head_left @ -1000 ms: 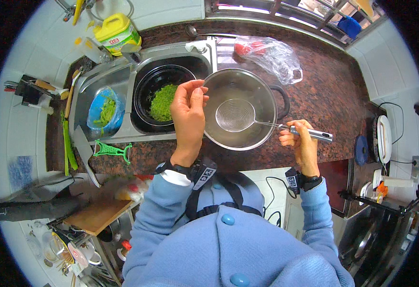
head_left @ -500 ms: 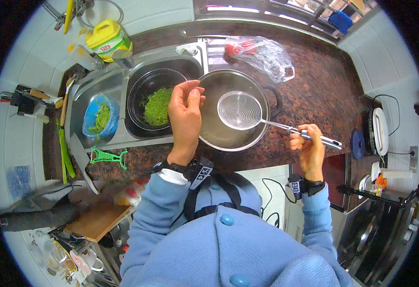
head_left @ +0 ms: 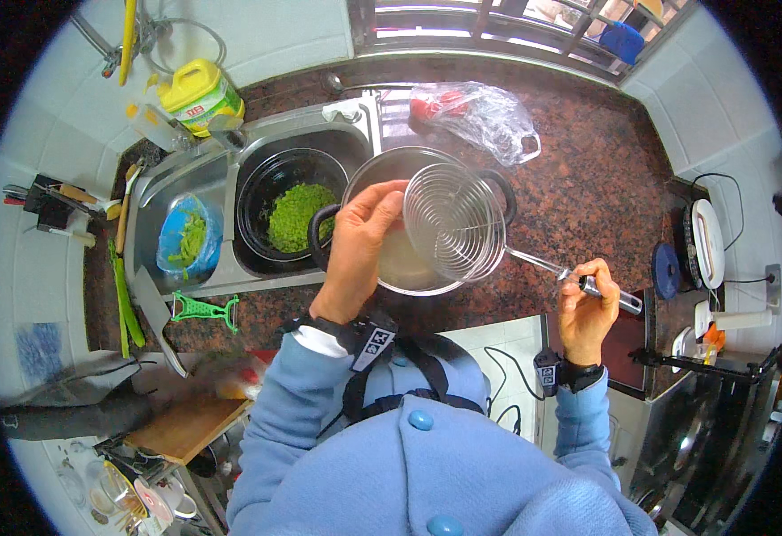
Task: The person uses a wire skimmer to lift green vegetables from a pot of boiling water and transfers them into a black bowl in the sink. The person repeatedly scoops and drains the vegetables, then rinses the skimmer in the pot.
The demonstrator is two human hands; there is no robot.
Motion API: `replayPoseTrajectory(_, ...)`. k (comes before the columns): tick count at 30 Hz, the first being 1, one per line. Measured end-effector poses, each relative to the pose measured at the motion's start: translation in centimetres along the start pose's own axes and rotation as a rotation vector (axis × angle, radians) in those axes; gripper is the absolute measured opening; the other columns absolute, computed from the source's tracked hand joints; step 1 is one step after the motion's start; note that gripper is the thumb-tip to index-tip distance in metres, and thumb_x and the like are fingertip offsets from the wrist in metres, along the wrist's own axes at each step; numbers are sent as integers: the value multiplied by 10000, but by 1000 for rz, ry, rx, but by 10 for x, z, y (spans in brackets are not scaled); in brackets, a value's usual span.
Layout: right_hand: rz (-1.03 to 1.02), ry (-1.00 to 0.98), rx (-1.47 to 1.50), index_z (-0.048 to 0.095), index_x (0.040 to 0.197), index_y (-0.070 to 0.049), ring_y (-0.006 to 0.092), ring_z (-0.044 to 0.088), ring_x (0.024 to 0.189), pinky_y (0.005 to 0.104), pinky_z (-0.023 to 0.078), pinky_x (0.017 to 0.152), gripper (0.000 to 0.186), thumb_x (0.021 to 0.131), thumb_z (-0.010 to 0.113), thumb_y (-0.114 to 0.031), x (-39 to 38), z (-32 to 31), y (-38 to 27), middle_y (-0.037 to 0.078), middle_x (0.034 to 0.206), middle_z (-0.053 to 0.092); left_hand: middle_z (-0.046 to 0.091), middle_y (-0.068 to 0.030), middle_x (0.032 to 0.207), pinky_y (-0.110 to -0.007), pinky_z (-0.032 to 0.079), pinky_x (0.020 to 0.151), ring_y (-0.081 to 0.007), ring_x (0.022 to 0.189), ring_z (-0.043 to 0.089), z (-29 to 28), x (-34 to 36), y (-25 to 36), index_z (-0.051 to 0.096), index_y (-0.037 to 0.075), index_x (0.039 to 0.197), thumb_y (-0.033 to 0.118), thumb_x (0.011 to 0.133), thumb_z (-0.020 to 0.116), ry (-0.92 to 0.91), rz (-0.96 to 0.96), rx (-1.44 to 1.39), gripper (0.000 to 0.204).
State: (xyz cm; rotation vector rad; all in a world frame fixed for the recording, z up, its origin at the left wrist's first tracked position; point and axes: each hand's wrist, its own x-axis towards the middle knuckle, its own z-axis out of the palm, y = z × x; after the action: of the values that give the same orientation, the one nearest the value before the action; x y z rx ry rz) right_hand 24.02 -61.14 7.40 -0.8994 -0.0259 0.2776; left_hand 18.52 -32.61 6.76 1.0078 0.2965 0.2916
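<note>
A round wire skimmer (head_left: 455, 223) with spiral mesh hangs tilted above a metal pot (head_left: 366, 179) with dark handles and cloudy liquid inside. My right hand (head_left: 585, 308) is closed round the skimmer's long silver handle, off to the pot's right. Fingers bent together, my left hand (head_left: 355, 255) meets the skimmer's left rim with thumb and forefinger, over the pot's near left side. Its other fingers are partly hidden. A black basin (head_left: 252, 210) left of the pot stands in the sink and holds chopped greens (head_left: 301, 217).
The steel sink's (head_left: 154, 192) left bowl holds a blue bag (head_left: 206, 248) of green pieces. A knife (head_left: 160, 313) and green peeler (head_left: 205, 308) lie at the counter edge. Behind the pot sits a clear plastic bag (head_left: 493, 116) with something red; a yellow jug (head_left: 199, 94) stands back left.
The skimmer has been raised and tilted toward me, away from the liquid. My left hand has shifted right and down, bringing its fingertips to the rim. My right hand moved slightly down and right.
</note>
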Motion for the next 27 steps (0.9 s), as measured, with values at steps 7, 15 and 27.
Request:
replayPoseTrajectory(7, -6, -100, 7, 515, 899, -14, 189, 563, 449, 240, 465, 372, 258, 887, 502, -272, -4, 4, 2, 167, 688, 618, 648, -57, 981, -228, 480, 756, -101, 851, 597, 10, -5, -4, 616, -9, 1076, 117, 908, 559, -185, -80, -153, 218)
replayPoseTrajectory(15, 32, -115, 60, 519, 896, -9, 181, 563, 450, 237, 467, 381, 255, 887, 500, -263, -4, 1, 4, 164, 686, 618, 645, -58, 951, -228, 483, 736, -108, 829, 595, 11, -6, -9, 619, 10, 1032, 99, 882, 598, -186, -83, -203, 176)
replayPoseTrajectory(27, 116, -87, 233, 522, 886, -4, 173, 537, 462, 220, 440, 403, 268, 877, 508, -272, -3, -5, 13, 162, 686, 605, 614, -83, 825, -313, 451, 680, -195, 773, 576, 14, -1, -19, 573, 14, 908, 164, 888, 579, -113, 238, 456, 151)
